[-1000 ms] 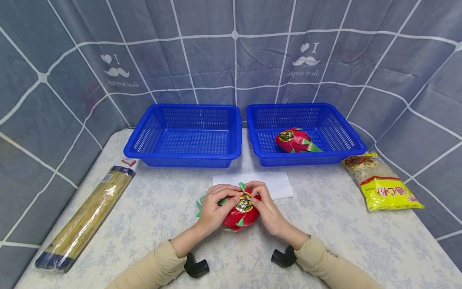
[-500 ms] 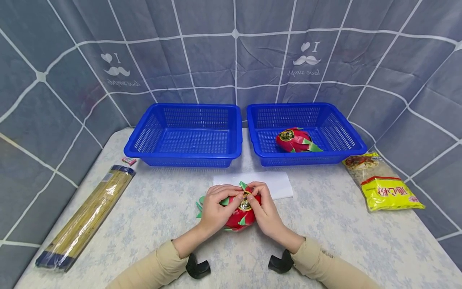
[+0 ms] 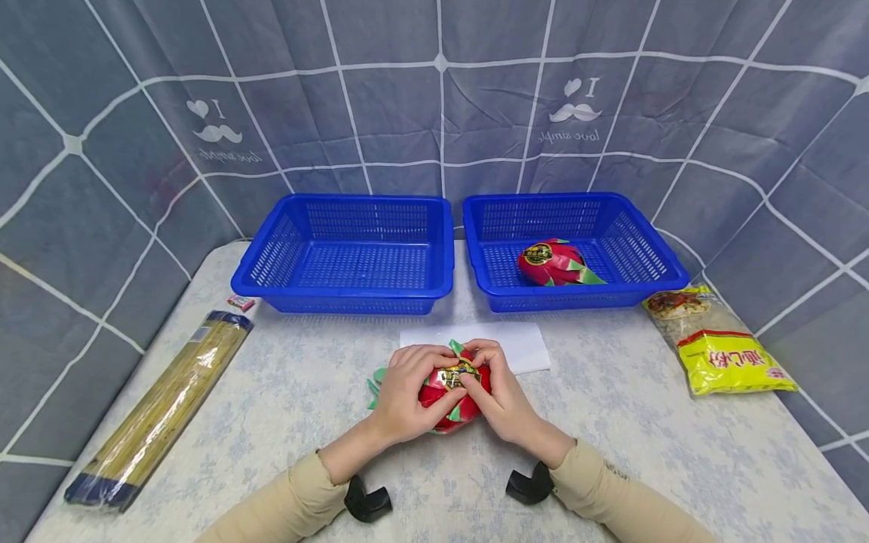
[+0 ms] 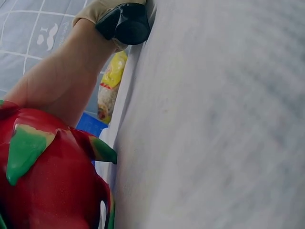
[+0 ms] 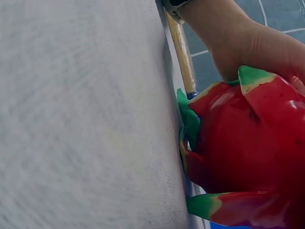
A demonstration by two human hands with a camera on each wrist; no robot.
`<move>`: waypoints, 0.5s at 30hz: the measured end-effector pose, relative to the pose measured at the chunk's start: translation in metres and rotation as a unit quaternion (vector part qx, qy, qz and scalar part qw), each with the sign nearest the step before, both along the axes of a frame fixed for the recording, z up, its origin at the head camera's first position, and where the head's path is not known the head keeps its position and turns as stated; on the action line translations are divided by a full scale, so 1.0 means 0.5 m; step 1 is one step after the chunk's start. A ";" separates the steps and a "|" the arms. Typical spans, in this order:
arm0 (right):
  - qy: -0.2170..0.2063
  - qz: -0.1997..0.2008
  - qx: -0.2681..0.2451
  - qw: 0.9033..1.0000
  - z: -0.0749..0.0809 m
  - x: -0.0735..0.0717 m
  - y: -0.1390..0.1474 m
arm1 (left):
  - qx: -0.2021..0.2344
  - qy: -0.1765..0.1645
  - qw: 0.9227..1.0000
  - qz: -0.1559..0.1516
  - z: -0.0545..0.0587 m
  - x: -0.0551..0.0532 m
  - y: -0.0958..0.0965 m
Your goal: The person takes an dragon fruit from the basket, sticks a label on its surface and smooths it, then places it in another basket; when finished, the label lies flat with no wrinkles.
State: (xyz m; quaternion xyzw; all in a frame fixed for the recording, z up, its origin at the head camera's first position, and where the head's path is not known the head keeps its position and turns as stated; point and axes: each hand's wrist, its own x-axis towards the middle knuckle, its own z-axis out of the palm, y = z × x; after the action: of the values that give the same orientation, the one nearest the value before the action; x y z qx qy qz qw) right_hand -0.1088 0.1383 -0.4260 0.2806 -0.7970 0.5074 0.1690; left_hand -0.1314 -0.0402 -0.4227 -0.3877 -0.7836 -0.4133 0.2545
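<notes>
Between both hands a red dragon fruit (image 3: 470, 409) with green-tipped scales rests near the middle of the table. Its black and gold sticker (image 3: 451, 375) faces up and looks creased. My left hand (image 3: 400, 396) grips the fruit's left side, fingers over the top and thumb just below the sticker. From the right, my right hand (image 3: 505, 403) holds it, thumb at the sticker's edge and fingers curled over the far side. Close up, the glossy red skin of the dragon fruit (image 4: 57, 181) fills the lower left of the left wrist view. The right wrist view shows the dragon fruit (image 5: 252, 143) too.
Behind the hands lies a white sheet (image 3: 529, 351). Two blue baskets (image 3: 342, 292) (image 3: 577, 292) stand at the back, the right one holding another dragon fruit (image 3: 550, 264). A noodle bundle (image 3: 166, 400) and a small pink packet (image 3: 241, 302) lie left; a yellow bag (image 3: 726, 354) lies right.
My left thumb has moved down off the sticker to just below it, uncovering more of it. The sticker looks more creased and reaches further left. The right hand has barely moved.
</notes>
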 end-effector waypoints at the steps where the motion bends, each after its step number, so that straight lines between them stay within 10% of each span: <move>1: 0.003 0.000 0.001 1.000 -0.004 -0.002 0.002 | -0.004 0.001 1.000 -0.002 0.000 0.000 -0.001; 15: -0.018 0.014 -0.052 0.998 -0.007 0.003 -0.008 | 0.091 -0.007 0.995 -0.032 -0.011 -0.007 -0.002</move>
State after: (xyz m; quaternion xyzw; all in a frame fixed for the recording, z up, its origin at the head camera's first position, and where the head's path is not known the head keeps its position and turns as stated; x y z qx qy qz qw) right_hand -0.1073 0.1343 -0.4295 0.2730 -0.7688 0.5552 0.1619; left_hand -0.1351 -0.0412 -0.4284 -0.3849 -0.7314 -0.4938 0.2701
